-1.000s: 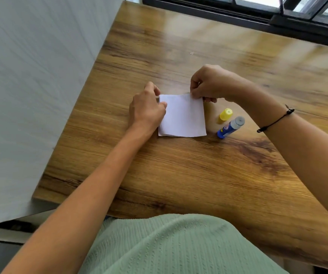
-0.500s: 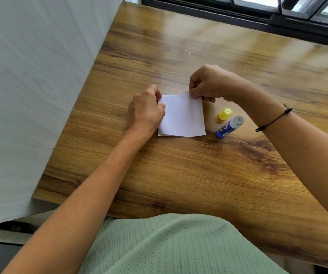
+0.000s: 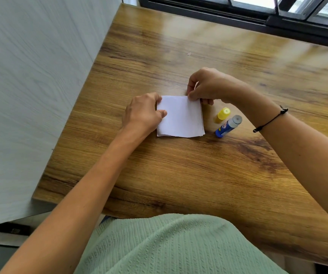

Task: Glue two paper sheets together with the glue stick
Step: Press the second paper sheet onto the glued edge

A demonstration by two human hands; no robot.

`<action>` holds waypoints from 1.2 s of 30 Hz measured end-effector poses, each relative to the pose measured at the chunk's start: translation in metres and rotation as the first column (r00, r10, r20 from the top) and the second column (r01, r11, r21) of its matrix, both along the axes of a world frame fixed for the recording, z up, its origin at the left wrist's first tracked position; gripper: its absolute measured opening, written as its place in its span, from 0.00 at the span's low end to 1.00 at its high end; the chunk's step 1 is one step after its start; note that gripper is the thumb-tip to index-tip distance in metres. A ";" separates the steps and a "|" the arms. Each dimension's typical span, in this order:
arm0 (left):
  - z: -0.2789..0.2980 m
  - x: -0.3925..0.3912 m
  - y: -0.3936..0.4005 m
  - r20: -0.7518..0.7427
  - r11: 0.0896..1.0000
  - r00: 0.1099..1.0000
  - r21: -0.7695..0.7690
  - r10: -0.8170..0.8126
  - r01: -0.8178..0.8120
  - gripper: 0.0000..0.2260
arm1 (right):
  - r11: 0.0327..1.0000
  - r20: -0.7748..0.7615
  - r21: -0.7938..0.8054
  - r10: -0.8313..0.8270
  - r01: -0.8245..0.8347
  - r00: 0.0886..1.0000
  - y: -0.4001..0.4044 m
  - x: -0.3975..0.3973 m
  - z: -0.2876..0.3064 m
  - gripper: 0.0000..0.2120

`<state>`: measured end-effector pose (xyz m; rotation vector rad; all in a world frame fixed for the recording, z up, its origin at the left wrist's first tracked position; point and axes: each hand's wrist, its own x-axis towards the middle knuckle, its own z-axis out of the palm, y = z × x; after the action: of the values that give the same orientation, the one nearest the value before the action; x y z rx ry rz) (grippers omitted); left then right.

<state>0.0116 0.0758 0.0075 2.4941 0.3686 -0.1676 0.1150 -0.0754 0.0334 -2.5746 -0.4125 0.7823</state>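
Head view, item one: small square stack of white paper sheets (image 3: 181,117), lying flat near the middle of the brown wood-grain tabletop (image 3: 189,171); surface plain and unmarked, with the near edge showing several thin layers slightly out of line. Left hand (image 3: 142,113) is lying at the stack's left edge, fingers curled, thumb and fingertips pinching that edge. Right hand (image 3: 208,86) is sitting at the far right corner, fingers bent and pinching the corner between thumb and forefinger; a thin black cord bracelet (image 3: 270,119) is circling that wrist. Item two: blue-bodied glue stick with a grey uncapped end (image 3: 228,126), lying on its side just right of the stack, not touching it. Item three: small yellow plastic cap (image 3: 223,114), standing just beyond the stick, between it and the right hand. Item four: pale green ribbed garment (image 3: 175,246), filling the lower edge.
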 end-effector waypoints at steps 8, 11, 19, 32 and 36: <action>0.001 -0.005 -0.002 -0.101 0.987 0.990 0.111 -0.102 0.114 0.19 | 1.000 0.042 -0.018 0.005 -0.005 0.999 0.001 0.002 -0.003 0.02; 0.000 -0.008 -0.004 -0.089 0.978 0.989 0.162 -0.116 0.130 0.18 | 1.000 0.074 0.000 0.010 -0.010 0.997 -0.001 0.001 -0.004 0.02; 0.001 -0.009 -0.006 -0.131 0.954 0.975 0.219 -0.178 0.203 0.14 | 0.994 0.220 -0.052 0.108 -0.099 0.969 -0.002 -0.003 -0.004 0.06; 0.001 -0.011 -0.009 -0.126 0.943 0.974 0.253 -0.190 0.217 0.15 | 0.987 0.182 -0.095 0.142 -0.127 0.973 -0.005 -0.003 0.002 0.04; 0.003 -0.011 -0.009 -0.122 0.938 0.972 0.260 -0.202 0.228 0.10 | 0.980 0.214 -0.138 0.173 -0.145 0.961 -0.005 -0.003 0.003 0.06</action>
<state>0.0006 0.0668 0.0105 2.8053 0.1631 -0.3445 0.1117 -0.0801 0.0367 -2.7825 -0.6685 0.5847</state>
